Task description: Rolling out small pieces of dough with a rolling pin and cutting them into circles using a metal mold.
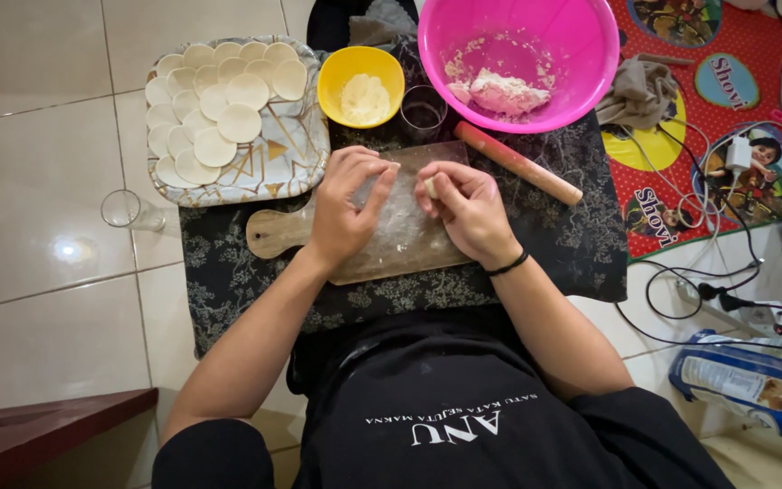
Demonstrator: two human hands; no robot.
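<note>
Left hand [344, 210]: rested half-curled, holding nothing, on the floured board [400, 237]
Right hand [465, 206]: pinched a dough piece [430, 186] (small, pale)

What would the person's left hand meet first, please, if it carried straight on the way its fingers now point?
Probably the yellow bowl of flour: the left hand points up the wooden board toward it, though depth is hard to judge.

Blue plastic package [753, 385], perhaps flour, white label, floor lower right

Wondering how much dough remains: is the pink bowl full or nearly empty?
Nearly empty. The pink bowl holds only one small dough lump and floury smears on its bottom; most of its inside shows bare.
</note>
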